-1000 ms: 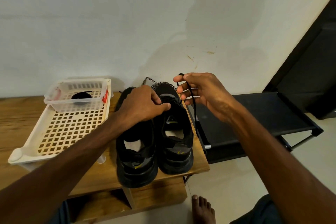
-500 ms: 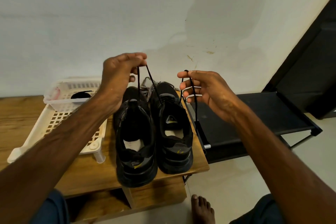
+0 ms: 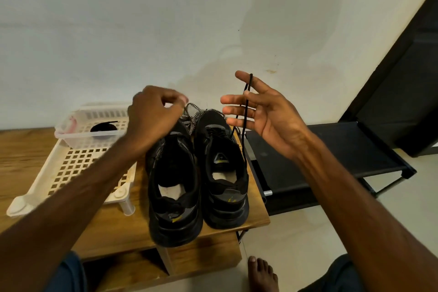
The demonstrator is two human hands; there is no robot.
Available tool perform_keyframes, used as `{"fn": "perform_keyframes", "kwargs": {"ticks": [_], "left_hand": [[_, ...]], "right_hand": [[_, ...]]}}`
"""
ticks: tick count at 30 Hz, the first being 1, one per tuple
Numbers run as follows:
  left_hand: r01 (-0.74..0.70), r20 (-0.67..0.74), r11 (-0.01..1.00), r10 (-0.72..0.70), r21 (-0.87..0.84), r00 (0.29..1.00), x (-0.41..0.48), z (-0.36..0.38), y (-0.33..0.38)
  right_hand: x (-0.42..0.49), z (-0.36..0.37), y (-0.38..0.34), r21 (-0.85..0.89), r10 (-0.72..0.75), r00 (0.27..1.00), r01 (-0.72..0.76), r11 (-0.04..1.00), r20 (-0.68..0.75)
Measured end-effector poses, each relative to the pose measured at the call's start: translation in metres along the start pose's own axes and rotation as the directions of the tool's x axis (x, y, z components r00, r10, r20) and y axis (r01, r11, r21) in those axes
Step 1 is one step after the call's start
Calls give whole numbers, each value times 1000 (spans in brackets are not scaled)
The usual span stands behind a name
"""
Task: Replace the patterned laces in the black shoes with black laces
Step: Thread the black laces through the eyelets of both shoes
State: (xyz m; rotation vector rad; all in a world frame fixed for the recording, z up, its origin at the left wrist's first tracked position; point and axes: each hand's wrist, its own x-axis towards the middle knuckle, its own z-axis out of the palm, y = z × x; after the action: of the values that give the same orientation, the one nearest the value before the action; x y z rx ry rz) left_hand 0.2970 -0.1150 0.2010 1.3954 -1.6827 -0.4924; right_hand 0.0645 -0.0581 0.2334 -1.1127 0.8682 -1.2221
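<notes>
Our right hand (image 3: 265,114) has its fingers spread, with the black lace (image 3: 245,111) merely draped over the forefinger and running down to the right shoe (image 3: 222,173) on the table (image 3: 258,213). Nothing pinches it, so we judge it could slide off. Our left hand (image 3: 154,111) hangs curled and blurred above the patterned laces (image 3: 193,117). We cannot tell whether it grips anything, and it might snag them.
</notes>
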Motion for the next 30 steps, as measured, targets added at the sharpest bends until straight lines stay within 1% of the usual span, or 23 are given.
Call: {"fn": "perform_keyframes", "kwargs": {"ticks": [1,2,3,5,6,7,8,9,10,11,13,15,17,19,21,23,24,27,29,30], "left_hand": [[15,7,982,-16,190,1000,-4,3,-2],[27,0,947,-28,322,1000,-8,7,0],[14,-25,923,-5,385,1000,-11,12,3],[-92,-73,918,130,387,989,-18,19,15],[-168,-64,927,200,334,978,-23,21,24],[-238,-16,948,247,211,969,-27,24,30],[-252,72,967,248,47,966,-31,25,36],[-195,183,973,216,-127,959,-36,27,41],[-109,292,959,187,-261,938,-39,28,45],[-33,374,934,175,-355,911,-41,29,48],[54,465,897,175,-438,868,-42,30,50],[107,518,876,177,-471,837,-42,30,51],[145,513,858,153,-494,845,-41,28,51],[221,457,823,52,-523,888,-34,22,47],[322,405,748,-78,-580,911,-21,13,39],[375,373,664,-154,-646,915,-9,3,30],[385,360,640,-178,-665,916,-4,0,25],[392,357,640,-191,-661,914,4,-4,12],[366,350,680,-169,-635,921,7,-5,6],[334,329,722,-155,-606,932,7,-5,4]], "right_hand": [[0,1,-1,44,-3,1000,3,999,11],[0,3,-1,89,-6,1000,4,996,21],[1,5,-1,135,-8,1000,4,991,30],[1,9,0,225,-19,999,10,974,39],[2,11,1,267,-25,999,14,964,40],[3,13,2,307,-31,999,18,952,39],[4,15,4,341,-38,999,24,940,36],[4,16,6,364,-49,998,34,931,32],[5,16,6,377,-63,998,49,925,24],[6,16,7,384,-78,997,68,921,10],[6,14,7,399,-101,994,104,911,-27],[6,11,5,396,-109,992,124,910,-60],[6,8,4,366,-97,989,132,921,-113],[4,5,3,293,-85,973,147,945,-215],[1,0,3,152,-100,943,155,976,-317],[-1,-5,4,38,-102,923,125,991,-372],[-1,-7,4,-7,-92,917,97,995,-388],[-1,-13,6,-176,-72,895,-7,984,-440],[0,-18,8,-239,-84,863,-43,970,-497],[0,-21,9,-270,-96,843,-61,961,-530]]}}
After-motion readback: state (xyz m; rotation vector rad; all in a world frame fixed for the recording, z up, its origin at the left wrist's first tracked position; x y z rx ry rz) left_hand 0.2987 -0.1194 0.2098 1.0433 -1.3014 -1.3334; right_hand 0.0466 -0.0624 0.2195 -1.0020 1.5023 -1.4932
